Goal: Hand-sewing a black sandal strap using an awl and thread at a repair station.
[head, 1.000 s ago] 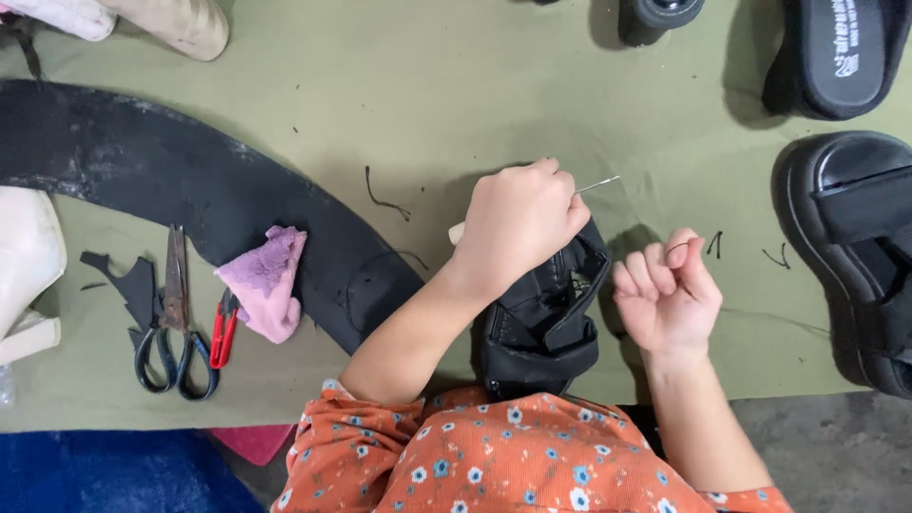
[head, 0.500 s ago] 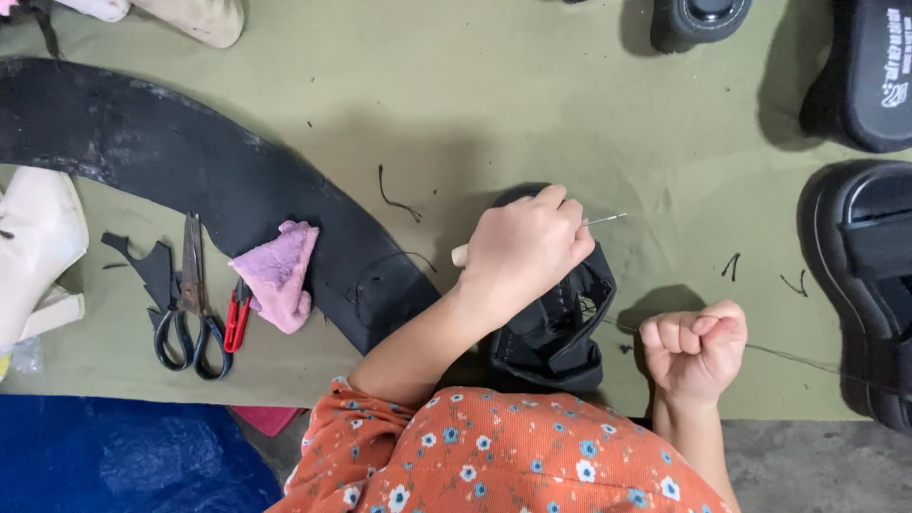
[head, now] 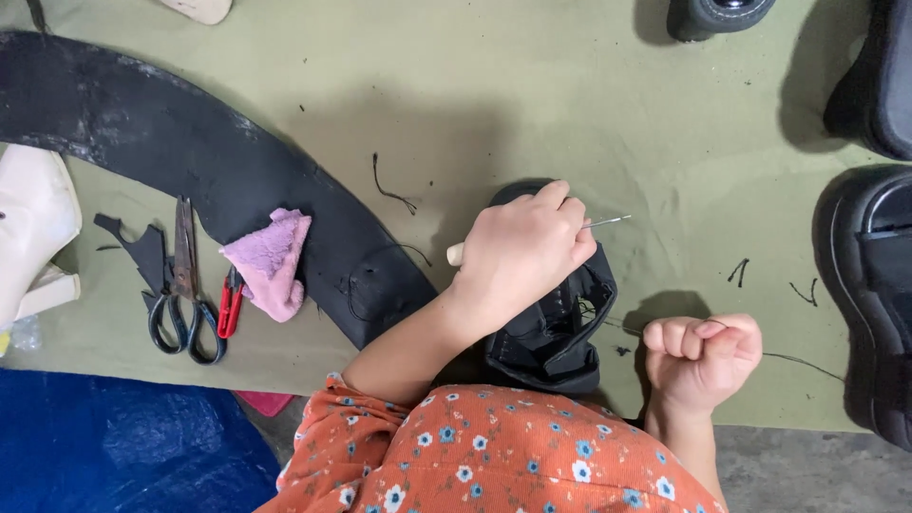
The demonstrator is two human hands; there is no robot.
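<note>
My left hand (head: 522,252) is closed around an awl (head: 608,222) with a pale wooden handle, its thin metal needle pointing right. The hand rests on top of a black shoe piece (head: 556,332) lying on the green cloth in front of me. My right hand (head: 703,356) is clenched in a fist just right of the shoe piece. A thin black thread (head: 803,361) runs through the fist, from the shoe piece out to the right.
A long curved black rubber strip (head: 190,152) crosses the left side. Beside it lie scissors (head: 182,285), red snips (head: 228,304), a pink cloth (head: 271,261) and a white shoe (head: 33,228). Black sandals (head: 874,285) stand at right. A blue tarp (head: 95,437) lies at bottom left.
My right hand has drawn away from the shoe piece, rightward and toward me, closing into a fist with the thread pulled out. The left hand stays on the shoe piece with the awl.
</note>
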